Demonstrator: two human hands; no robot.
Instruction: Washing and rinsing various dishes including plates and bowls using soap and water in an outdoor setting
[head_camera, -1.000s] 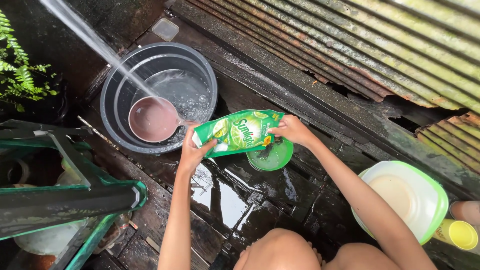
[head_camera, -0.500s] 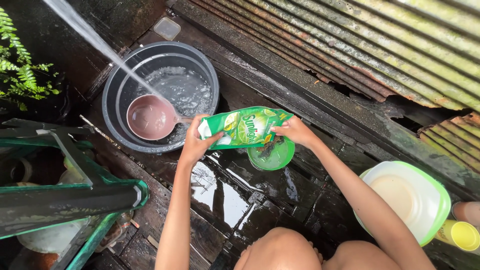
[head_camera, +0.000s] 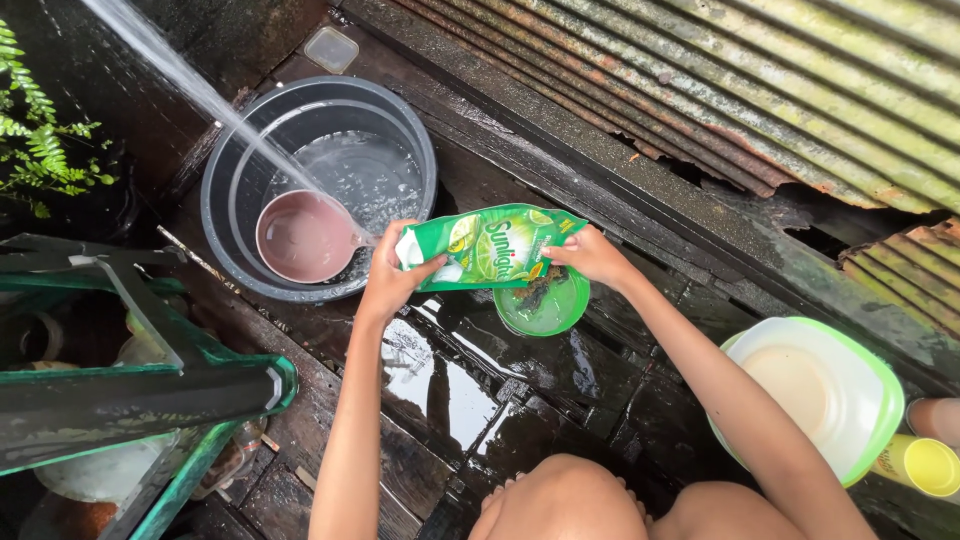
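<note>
I hold a green soft pouch of dish soap (head_camera: 487, 245) sideways in both hands. My left hand (head_camera: 392, 277) grips its white upper end. My right hand (head_camera: 592, 255) pinches the other end, which tilts down over a small green bowl (head_camera: 545, 305) on the wet planks. Something dark lies in that bowl under the pouch's corner. Left of the pouch stands a dark grey basin (head_camera: 318, 185) with water and a pink dipper (head_camera: 303, 237) in it, and a stream of water (head_camera: 190, 85) falls into the dipper.
Wet dark wooden planks (head_camera: 470, 390) form the floor. A green-rimmed white tub (head_camera: 815, 395) and a yellow cup (head_camera: 925, 465) stand at the right. A green stool frame (head_camera: 140, 385) with dishes under it is at the left. Rusty corrugated sheeting (head_camera: 720, 90) runs along the back.
The pouch has tipped further, its right end lowering toward the green bowl. Both hands have shifted slightly upward and kept their hold. Water keeps running into the dipper.
</note>
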